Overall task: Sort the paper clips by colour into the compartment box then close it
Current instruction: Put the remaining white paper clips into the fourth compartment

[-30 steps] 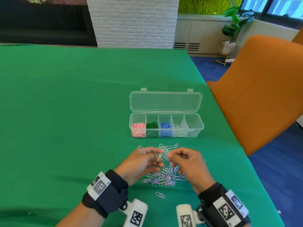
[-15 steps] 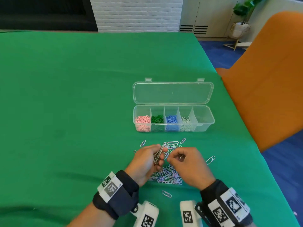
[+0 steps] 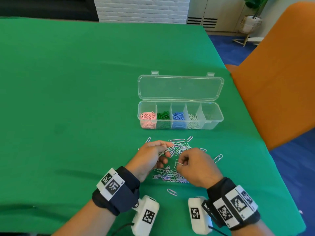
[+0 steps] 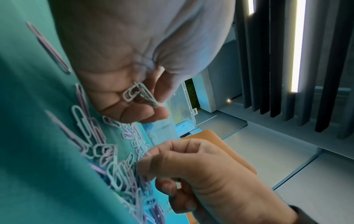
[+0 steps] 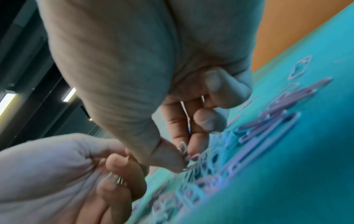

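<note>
A clear compartment box (image 3: pixel 214 124) stands open on the green table, lid (image 3: pixel 180 87) folded back. Its compartments hold pink (image 3: pixel 148 119), green (image 3: pixel 163 117), blue (image 3: pixel 178 118) and white (image 3: pixel 193 122) paper clips; the rightmost one looks nearly bare. A loose pile of white and lilac clips (image 3: pixel 172 175) lies in front of the box. My left hand (image 3: pixel 150 158) pinches a small bundle of white clips (image 4: pixel 138 94). My right hand (image 3: pixel 196 166) hovers over the pile and pinches one white clip (image 5: pixel 182 147) between thumb and fingertip.
An orange chair (image 3: pixel 279 74) stands close to the table's right edge. Single clips lie apart from the pile at the near side (image 3: pixel 172 192) and to the right (image 3: pixel 218 158). Green table surface (image 3: pixel 68 99) stretches left and behind the box.
My right hand has dropped from beside the left hand down to the pile and picked a clip. The left hand keeps its bundle. The head view has tilted downward.
</note>
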Demonstrator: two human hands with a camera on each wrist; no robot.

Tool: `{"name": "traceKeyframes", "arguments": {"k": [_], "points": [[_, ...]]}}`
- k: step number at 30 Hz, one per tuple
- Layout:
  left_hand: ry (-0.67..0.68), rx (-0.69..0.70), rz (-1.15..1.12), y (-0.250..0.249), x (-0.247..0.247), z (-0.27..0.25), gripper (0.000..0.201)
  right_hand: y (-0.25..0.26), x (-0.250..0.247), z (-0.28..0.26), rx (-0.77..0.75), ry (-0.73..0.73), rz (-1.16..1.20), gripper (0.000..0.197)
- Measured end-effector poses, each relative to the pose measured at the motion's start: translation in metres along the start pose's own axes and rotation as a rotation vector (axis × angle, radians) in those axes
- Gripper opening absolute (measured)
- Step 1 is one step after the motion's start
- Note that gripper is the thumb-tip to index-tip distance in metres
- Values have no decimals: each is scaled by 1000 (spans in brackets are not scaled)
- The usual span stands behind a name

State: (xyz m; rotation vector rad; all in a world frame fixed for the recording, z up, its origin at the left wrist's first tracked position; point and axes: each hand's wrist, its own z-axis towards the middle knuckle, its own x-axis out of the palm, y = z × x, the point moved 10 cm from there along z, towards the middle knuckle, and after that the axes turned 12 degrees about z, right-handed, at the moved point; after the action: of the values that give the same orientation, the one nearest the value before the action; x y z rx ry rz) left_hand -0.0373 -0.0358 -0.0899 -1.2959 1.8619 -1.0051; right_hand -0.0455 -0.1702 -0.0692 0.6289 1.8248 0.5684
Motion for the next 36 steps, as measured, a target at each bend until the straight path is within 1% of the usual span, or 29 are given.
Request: {"name": "traceKeyframes", "arguments": {"k": [1,3,6,7,9,10,12,14,16,19,21,24,26,28,30,32,34,36], "points": [[4,-9,-29,1,0,0,27,-1,-4,1,4,7,87,15],[15,-24,-92,1,0,0,27,-1,-14,1,17,23,334,12],[49,-45,-200,3,5,1,25,5,-25,-4,47,13,675,8],[73,-57,-242,4,10,0,25,10,-25,-6,43,21,740,7],[153,-88,-327,7,26,-3,28,22,-20,-10,9,58,796,7],[196,-109,-361,9,34,-4,31,26,-18,-11,-14,60,785,9],[242,-160,-410,17,44,-7,33,26,-26,-10,-51,-8,685,14],[236,-206,-405,25,46,-7,30,15,-39,-7,-47,-118,569,16],[198,-217,-378,27,41,-6,27,4,-44,-3,-30,-162,478,18],[151,-189,-378,20,28,-2,24,2,-27,-2,-2,-79,298,19],[154,-163,-401,12,22,-2,27,3,-17,-4,-1,-60,245,19],[163,-154,-486,9,20,-4,40,8,-19,-7,-42,-134,270,18],[165,-145,-530,8,20,-4,47,5,-22,-6,-35,-181,243,20],[163,-143,-538,9,20,-2,49,3,-18,-4,4,-177,124,22],[145,-151,-529,12,18,-1,48,3,-8,-2,53,-137,-42,27],[134,-152,-521,12,16,-2,47,4,-2,-1,84,-135,-149,31],[129,-146,-524,11,14,-1,49,6,-1,-1,89,-152,-188,26],[135,-143,-535,9,13,-2,52,6,0,-1,94,-149,-191,15]]}}
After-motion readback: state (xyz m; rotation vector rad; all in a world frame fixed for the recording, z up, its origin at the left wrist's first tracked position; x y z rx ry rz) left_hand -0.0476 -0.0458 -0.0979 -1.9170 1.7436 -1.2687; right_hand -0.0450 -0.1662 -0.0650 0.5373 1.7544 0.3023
